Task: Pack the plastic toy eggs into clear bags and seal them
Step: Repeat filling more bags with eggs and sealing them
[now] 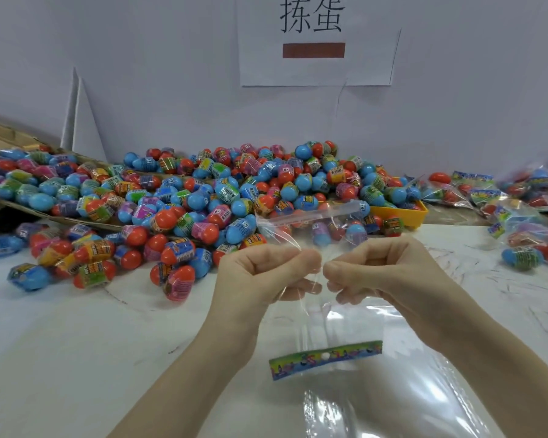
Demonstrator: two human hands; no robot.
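Note:
A large heap of blue and red plastic toy eggs (203, 197) with printed wrap bands covers the table's far left and middle. My left hand (266, 273) and my right hand (380, 267) are side by side above the table, each pinching the mouth of a clear bag (317, 222) that stands up between them. The bag's top flap curls away toward the egg heap. It holds no eggs. A stack of flat clear bags (393, 390) with a colourful printed header strip (326, 358) lies on the table under my wrists.
A yellow tray (402, 213) sits behind the bag with eggs in it. Several filled, sealed bags (503, 200) lie at the far right. Flat cardboard (0, 134) carries part of the heap at the left. A white wall with a paper sign (314, 39) closes the back.

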